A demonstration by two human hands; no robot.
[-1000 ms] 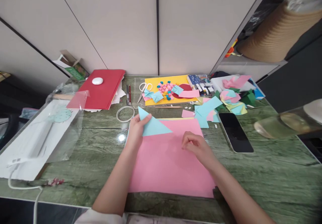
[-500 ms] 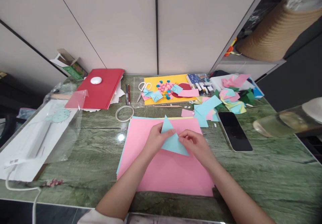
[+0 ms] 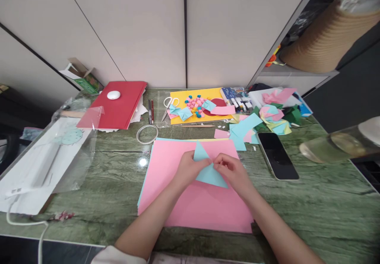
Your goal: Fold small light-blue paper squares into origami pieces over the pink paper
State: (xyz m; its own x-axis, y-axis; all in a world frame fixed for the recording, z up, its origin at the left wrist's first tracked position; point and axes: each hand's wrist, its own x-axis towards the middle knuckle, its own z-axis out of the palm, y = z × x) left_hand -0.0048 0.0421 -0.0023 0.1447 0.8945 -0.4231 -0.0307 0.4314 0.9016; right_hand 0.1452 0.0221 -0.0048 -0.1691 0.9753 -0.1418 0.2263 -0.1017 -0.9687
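Blue triangular paper (image 3: 211, 177) is clamped in left hand (image 3: 188, 169), pinched at edge by right hand (image 3: 235, 173); seems light, easily creased (thin, presumably), best held by edges.

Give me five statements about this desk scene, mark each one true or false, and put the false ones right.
1. The left hand holds a blue paper triangle. True.
2. The right hand rests on the phone. False: its fingers are at the edge of the blue paper triangle, and the phone lies apart from it.
3. A small white case sits on the red folder. True.
4. The top sheet of the stack under the hands is yellow. False: it is pink.
5. The scissors lie farther left than the phone. True.
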